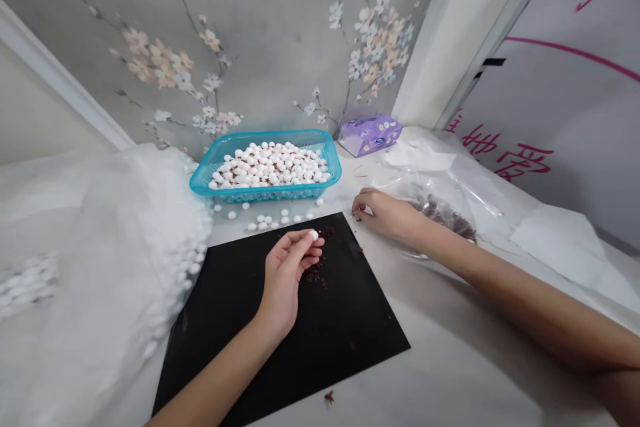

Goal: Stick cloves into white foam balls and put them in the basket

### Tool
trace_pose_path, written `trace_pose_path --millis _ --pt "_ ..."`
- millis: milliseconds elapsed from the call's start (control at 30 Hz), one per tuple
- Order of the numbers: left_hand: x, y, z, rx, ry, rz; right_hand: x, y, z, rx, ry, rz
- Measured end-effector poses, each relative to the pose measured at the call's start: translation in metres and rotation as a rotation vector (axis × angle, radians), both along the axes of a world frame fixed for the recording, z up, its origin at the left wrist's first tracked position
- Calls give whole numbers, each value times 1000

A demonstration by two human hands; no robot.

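Between the thumb and fingers of my left hand (287, 273) is a small white ball (314, 235), held above a black sheet (240, 327). Small dark reddish-brown pieces (315, 273) lie scattered on the sheet, partly hidden behind that hand. Past the sheet's far right corner, my right hand (383, 213) is low over the white table with its fingers curled together. Whatever is at its fingertips is too small to make out. Just beyond its wrist lies a clear plastic bag (445, 213) with more dark reddish-brown pieces inside.
A blue plastic basket (200, 181) full of white balls with brown bits stands against the floral wall panel. Several loose balls (265, 221) lie before it. A large translucent bag of white balls (115, 267) fills the left. A purple tissue pack (370, 135) sits at the back.
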State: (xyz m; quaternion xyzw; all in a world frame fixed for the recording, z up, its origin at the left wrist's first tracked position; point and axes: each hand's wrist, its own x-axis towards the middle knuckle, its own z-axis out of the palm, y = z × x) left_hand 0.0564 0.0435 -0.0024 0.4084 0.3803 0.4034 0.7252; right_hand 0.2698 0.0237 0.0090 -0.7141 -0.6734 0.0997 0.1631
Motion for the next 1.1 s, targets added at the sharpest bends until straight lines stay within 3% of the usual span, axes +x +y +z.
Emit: trace_pose_path --millis 133,333,600,1100 --pt "0 0 4 -27 -10 -75 -13 -6 8 145 50 42" --pt "1 -1 8 -121 -52 -226 -43 -25 20 600 282 303" --pt "1 -2 8 -157 -100 -249 -51 -31 13 656 258 367" --pt "2 0 7 -199 -125 -274 -54 -32 0 740 193 286"
